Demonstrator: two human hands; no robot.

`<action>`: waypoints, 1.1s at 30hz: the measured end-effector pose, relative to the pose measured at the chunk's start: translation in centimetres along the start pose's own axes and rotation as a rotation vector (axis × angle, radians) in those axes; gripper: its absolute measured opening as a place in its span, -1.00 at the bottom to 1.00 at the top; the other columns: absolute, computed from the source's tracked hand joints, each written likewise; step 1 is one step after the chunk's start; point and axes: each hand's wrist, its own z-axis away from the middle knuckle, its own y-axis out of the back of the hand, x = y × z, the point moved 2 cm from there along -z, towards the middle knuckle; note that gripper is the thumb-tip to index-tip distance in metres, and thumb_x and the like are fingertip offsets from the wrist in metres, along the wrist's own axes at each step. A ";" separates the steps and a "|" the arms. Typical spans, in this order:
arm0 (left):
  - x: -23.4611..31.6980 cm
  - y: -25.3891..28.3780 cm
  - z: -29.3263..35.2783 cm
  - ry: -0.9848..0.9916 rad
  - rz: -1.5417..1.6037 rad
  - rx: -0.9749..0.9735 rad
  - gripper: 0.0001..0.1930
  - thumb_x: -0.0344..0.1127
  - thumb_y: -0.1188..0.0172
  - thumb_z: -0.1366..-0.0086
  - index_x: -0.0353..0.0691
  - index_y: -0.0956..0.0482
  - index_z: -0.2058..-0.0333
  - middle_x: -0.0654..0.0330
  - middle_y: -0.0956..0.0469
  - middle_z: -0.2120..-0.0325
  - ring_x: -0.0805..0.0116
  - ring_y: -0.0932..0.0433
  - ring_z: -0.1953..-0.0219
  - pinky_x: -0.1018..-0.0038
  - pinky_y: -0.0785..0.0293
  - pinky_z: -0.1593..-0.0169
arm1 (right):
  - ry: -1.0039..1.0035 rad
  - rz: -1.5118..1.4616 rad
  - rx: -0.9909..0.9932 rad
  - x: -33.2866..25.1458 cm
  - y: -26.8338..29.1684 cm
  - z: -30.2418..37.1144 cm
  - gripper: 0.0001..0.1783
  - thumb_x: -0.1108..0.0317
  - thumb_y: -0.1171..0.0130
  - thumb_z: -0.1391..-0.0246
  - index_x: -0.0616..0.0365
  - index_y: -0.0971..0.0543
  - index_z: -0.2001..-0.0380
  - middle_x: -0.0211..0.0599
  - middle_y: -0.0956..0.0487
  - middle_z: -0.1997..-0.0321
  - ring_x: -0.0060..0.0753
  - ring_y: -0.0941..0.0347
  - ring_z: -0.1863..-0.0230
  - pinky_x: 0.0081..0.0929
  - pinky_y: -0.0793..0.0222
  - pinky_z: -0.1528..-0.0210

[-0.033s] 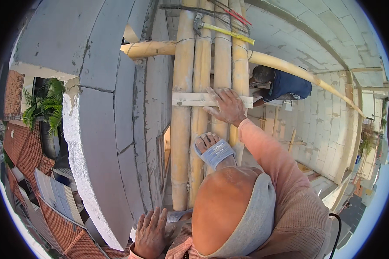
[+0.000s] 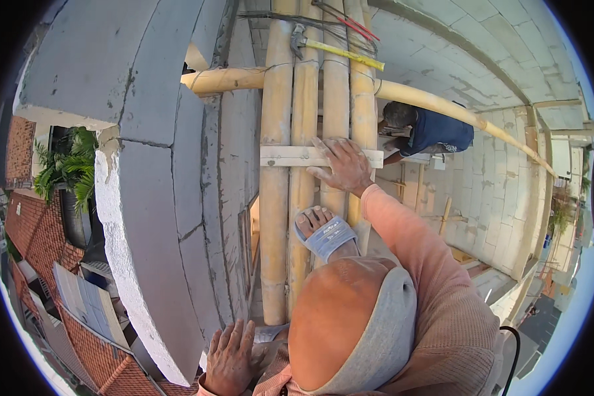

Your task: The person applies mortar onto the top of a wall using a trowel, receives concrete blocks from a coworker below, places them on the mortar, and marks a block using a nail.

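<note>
My right hand (image 2: 344, 164) lies flat with fingers spread on a narrow whitish wooden strip (image 2: 280, 156). That strip rests crosswise over several bamboo poles (image 2: 276, 224) laid side by side. Down by the lower edge, my left hand (image 2: 230, 356) has its fingers stretched apart, holding nothing, beside the grey block wall. What its palm rests on is hidden. A claw hammer (image 2: 343, 51) with a yellow handle lies across the poles farther off. My foot in a blue slide sandal (image 2: 333, 237) stands on the poles, behind my bent bare knee (image 2: 336, 317).
Dark wires (image 2: 280, 14) and a red-handled tool (image 2: 358, 28) lie near the hammer. A bamboo crosspole (image 2: 435, 96) runs off to the right. Below it, a co-worker in a dark blue shirt (image 2: 442, 129) bends over. Tiled roofs (image 2: 33, 218) lie far below on the left.
</note>
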 end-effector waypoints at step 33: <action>-0.6 0.6 -2.9 0.001 0.020 -0.089 -0.39 -0.11 -0.02 -0.35 -0.22 -0.27 -0.31 -0.04 -0.35 -0.27 0.03 -0.34 -0.29 0.04 -0.17 -0.35 | -0.002 -0.048 0.071 0.2 0.1 0.0 -0.23 -0.23 -0.14 -0.14 0.02 -0.44 -0.28 -0.24 -0.59 0.05 -0.16 -0.46 -0.06 -0.16 -0.33 -0.21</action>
